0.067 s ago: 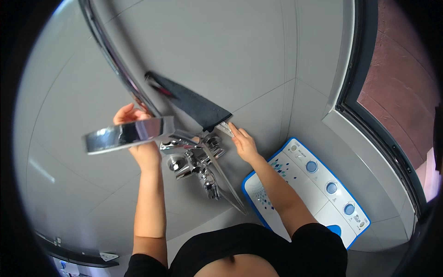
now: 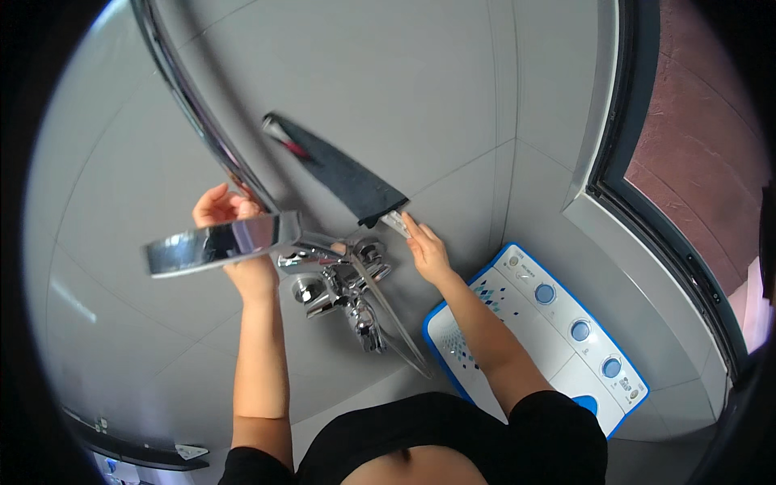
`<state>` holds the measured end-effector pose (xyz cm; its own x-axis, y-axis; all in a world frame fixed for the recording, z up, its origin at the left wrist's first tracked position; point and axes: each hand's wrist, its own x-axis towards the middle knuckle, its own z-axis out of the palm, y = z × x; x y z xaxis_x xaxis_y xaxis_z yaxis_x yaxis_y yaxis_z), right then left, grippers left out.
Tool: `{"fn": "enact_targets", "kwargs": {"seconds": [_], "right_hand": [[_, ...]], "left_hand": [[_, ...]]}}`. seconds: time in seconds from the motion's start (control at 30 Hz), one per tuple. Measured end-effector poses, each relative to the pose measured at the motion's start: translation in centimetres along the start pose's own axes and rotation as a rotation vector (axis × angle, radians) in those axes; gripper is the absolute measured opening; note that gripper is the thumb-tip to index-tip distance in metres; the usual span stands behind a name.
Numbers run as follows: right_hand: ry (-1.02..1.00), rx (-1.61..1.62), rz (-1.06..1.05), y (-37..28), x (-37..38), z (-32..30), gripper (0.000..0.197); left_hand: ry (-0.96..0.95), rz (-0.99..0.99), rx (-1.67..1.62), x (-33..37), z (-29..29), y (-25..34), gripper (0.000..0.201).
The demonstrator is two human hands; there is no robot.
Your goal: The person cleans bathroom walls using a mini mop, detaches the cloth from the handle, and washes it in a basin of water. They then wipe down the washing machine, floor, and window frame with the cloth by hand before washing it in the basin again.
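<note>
My right hand (image 2: pixel 428 250) grips the pale, shiny handle of a long wedge-shaped wiper (image 2: pixel 339 174) covered in dark grey cloth. The wiper slants up and left across the grey wall, its narrow tip showing silver and red. Loosely bent, my left hand (image 2: pixel 218 206) is beside the chrome shower pipe (image 2: pixel 212 129), fingers apart. A round chrome shower head (image 2: pixel 218 242) in front covers part of that hand, so any contact with the pipe cannot be made out. Just below and between my hands, the chrome mixer tap (image 2: pixel 347 291) is fixed to the wall.
At the lower right stands a white washing machine (image 2: pixel 558 339) with blue edging and blue knobs. A hose (image 2: pixel 400 327) loops down from the tap. To the right, a dark-framed window (image 2: pixel 606 145) opens on a reddish wall. A dark corner shelf (image 2: pixel 145 453) sits at lower left.
The wiper's tip has shifted slightly up and right, while its handle stays in my right hand. My left hand has moved slightly left, and the shower head appears a little lower.
</note>
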<state>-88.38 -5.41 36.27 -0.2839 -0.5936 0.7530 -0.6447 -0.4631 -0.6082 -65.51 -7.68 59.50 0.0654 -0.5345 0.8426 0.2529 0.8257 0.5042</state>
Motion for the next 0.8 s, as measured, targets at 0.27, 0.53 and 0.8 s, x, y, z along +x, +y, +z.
{"fn": "enact_targets", "kwargs": {"seconds": [0.27, 0.53, 0.8], "right_hand": [[0.45, 0.437, 0.41, 9.5, 6.6, -6.6, 0.046], [0.422, 0.502, 0.351, 6.8, 9.4, -8.9, 0.045], [-0.016, -0.058, -0.303, -9.2, 9.2, -0.5, 0.053]], "left_hand": [[0.069, 0.189, 0.221, 3.4, 0.5, 0.2, 0.034], [0.018, 0.284, 0.158, 4.9, 0.4, -1.6, 0.039], [0.018, 0.212, 0.107, 6.6, 0.3, 0.0, 0.033]]}}
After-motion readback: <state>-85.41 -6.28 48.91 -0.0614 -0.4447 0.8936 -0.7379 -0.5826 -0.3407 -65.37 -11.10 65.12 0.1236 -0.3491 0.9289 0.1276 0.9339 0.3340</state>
